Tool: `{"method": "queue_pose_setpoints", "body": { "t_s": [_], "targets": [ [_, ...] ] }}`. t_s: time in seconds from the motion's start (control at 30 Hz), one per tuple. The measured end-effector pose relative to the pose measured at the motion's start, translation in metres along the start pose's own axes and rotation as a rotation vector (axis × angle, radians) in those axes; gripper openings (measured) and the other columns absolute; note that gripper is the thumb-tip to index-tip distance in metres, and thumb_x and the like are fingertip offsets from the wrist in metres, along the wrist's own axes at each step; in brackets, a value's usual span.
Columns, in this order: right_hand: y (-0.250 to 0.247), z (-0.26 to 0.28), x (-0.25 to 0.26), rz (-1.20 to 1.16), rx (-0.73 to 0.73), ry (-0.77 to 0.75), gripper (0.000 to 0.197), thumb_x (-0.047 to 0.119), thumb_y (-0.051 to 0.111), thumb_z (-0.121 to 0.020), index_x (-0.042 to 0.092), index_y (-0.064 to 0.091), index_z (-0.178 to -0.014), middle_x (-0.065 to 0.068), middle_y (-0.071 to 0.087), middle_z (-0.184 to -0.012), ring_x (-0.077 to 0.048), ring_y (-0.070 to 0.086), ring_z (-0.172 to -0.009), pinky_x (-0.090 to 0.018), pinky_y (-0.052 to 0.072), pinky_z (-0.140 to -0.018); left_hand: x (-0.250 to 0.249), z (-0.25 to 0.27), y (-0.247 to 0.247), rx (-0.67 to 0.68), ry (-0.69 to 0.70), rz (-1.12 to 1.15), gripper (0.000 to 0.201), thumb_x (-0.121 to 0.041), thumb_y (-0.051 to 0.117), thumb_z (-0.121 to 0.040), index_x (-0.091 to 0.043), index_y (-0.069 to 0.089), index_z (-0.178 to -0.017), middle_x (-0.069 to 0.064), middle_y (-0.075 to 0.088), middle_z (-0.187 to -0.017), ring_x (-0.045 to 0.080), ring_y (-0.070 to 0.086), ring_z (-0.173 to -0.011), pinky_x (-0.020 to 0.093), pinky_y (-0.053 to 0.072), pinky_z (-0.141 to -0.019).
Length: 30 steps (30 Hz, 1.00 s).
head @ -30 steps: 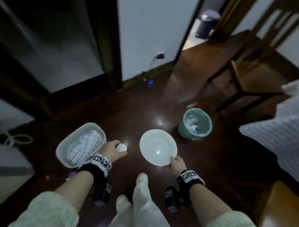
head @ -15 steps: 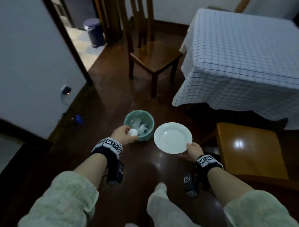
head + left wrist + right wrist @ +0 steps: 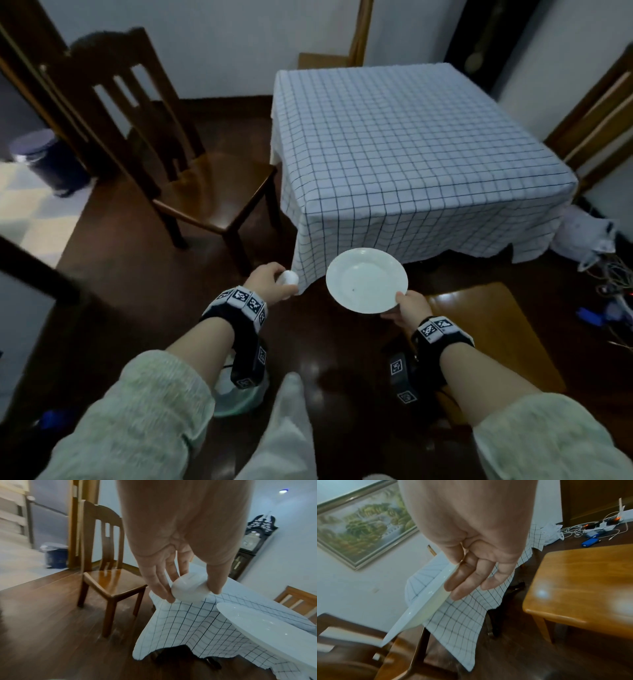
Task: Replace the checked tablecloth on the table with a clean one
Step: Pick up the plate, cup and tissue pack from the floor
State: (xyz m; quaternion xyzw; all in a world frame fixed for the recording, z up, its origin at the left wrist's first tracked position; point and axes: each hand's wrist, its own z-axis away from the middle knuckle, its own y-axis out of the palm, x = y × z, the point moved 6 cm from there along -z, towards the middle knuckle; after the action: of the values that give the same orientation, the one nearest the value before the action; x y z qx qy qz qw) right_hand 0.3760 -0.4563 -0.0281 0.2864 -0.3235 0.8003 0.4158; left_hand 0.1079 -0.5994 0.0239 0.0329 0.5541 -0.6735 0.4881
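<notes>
Person standing at the near corner of the worktop point(image 3: 534, 192), both hands occupied. The left hand point(image 3: 270, 284) curls its fingers point(image 3: 159, 582) and thumb around a small white cup point(image 3: 189, 588), held from above. The right hand point(image 3: 409, 308) pinches the near rim of a white plate point(image 3: 366, 279), thumb on top and fingers point(image 3: 467, 581) spread beneath, so the plate stays roughly level. Both pieces hang in the air just short of the cloth's near corner, touching nothing; judged from the task, they are probably tableware being carried to the worktop or kept off it, which of the two the views do not settle.

The checked cloth point(image 3: 404, 147), white with a dark grid, lies flat over the whole square worktop and drapes down its near and left sides, its corner hanging free above the floor point(image 3: 113, 284). Whether this is the soiled or the clean cloth cannot be told; no second cloth is in view.

Surroundings: dark wooden floor; a dark chair point(image 3: 164, 147) left of the worktop; a lighter stool point(image 3: 486, 325) near right; cables and a plastic bag at far right; a tall clock point(image 3: 254, 539) against the wall; a framed landscape point(image 3: 359, 523).
</notes>
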Motion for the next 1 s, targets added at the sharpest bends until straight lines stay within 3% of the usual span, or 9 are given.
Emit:
{"method": "queue_pose_setpoints", "body": {
  "t_s": [0.07,0.1,0.23,0.33,0.47,0.57,0.7,0.83,1.0],
  "targets": [
    [-0.006,-0.027,0.028,-0.069,-0.056,0.004,0.025,0.01,0.033,-0.099,0.008,0.047,-0.12,-0.012,0.063,-0.092,-0.023,0.065,-0.059,-0.042,0.054,-0.072,-0.024,-0.047,-0.014,0.025,0.065,-0.02,0.053,-0.034,0.074,-0.079,-0.012,0.056,-0.124,0.004,0.06,-0.119,0.018,0.057,-0.106,0.025,0.043,-0.082],
    [-0.01,-0.039,0.042,-0.108,-0.082,0.003,0.024,0.01,0.033,-0.099,0.009,0.047,-0.118,-0.012,0.062,-0.092,-0.023,0.065,-0.057,-0.042,0.053,-0.07,-0.037,-0.069,-0.021,0.041,0.093,-0.03,0.053,-0.034,0.074,-0.079,-0.012,0.056,-0.123,0.004,0.06,-0.118,0.018,0.057,-0.107,0.025,0.043,-0.082],
    [-0.023,-0.08,0.098,-0.193,-0.162,-0.014,0.017,0.011,0.032,-0.099,0.012,0.045,-0.11,-0.013,0.061,-0.096,-0.019,0.065,-0.053,-0.026,0.039,-0.058,-0.082,-0.146,-0.043,0.112,0.173,-0.061,0.049,-0.035,0.074,-0.077,-0.013,0.058,-0.118,0.002,0.061,-0.113,0.018,0.058,-0.104,0.028,0.046,-0.082],
    [-0.03,-0.114,0.126,-0.252,-0.212,-0.007,0.019,0.01,0.032,-0.099,0.007,0.047,-0.111,-0.011,0.062,-0.079,-0.011,0.062,-0.038,-0.022,0.039,-0.047,-0.11,-0.192,-0.05,0.143,0.208,-0.118,0.05,-0.035,0.074,-0.078,-0.012,0.057,-0.119,0.003,0.059,-0.114,0.02,0.057,-0.105,0.028,0.046,-0.083],
    [-0.037,-0.157,0.152,-0.373,-0.238,0.008,0.028,0.008,0.034,-0.098,-0.002,0.049,-0.12,-0.012,0.062,-0.069,-0.01,0.06,-0.036,-0.015,0.037,-0.035,-0.133,-0.25,-0.043,0.209,0.23,-0.217,0.051,-0.042,0.074,-0.076,-0.017,0.058,-0.117,0.002,0.06,-0.114,0.02,0.057,-0.103,0.031,0.048,-0.084],
    [-0.044,-0.207,0.183,-0.442,-0.242,0.034,0.033,0.009,0.035,-0.099,-0.002,0.046,-0.128,-0.005,0.065,-0.05,-0.01,0.062,-0.038,-0.013,0.033,-0.036,-0.158,-0.307,-0.036,0.236,0.245,-0.247,0.051,-0.044,0.073,-0.076,-0.018,0.058,-0.118,0.002,0.061,-0.114,0.02,0.057,-0.101,0.032,0.049,-0.084],
    [-0.064,-0.285,0.243,-0.494,-0.237,0.004,0.029,0.01,0.036,-0.099,0.004,0.048,-0.125,-0.011,0.066,-0.064,-0.01,0.064,-0.042,-0.015,0.031,-0.036,-0.205,-0.386,-0.033,0.19,0.236,-0.244,0.049,-0.043,0.072,-0.077,-0.017,0.059,-0.117,0.003,0.062,-0.112,0.021,0.058,-0.103,0.035,0.05,-0.088],
    [-0.088,-0.36,0.299,-0.424,-0.211,0.0,0.032,0.008,0.036,-0.096,0.002,0.051,-0.124,-0.014,0.067,-0.067,-0.017,0.066,-0.05,-0.015,0.033,-0.033,-0.251,-0.46,-0.034,0.157,0.193,-0.225,0.049,-0.043,0.071,-0.079,-0.016,0.059,-0.117,0.004,0.062,-0.113,0.022,0.059,-0.102,0.035,0.05,-0.087],
    [-0.112,-0.442,0.35,-0.401,-0.176,0.045,0.031,0.008,0.036,-0.097,0.004,0.051,-0.123,-0.014,0.065,-0.077,-0.016,0.066,-0.05,-0.019,0.038,-0.041,-0.298,-0.54,-0.038,0.092,0.113,-0.222,0.056,-0.044,0.069,-0.079,-0.015,0.055,-0.126,0.007,0.057,-0.123,0.024,0.057,-0.106,0.035,0.05,-0.089]
  ]
}}
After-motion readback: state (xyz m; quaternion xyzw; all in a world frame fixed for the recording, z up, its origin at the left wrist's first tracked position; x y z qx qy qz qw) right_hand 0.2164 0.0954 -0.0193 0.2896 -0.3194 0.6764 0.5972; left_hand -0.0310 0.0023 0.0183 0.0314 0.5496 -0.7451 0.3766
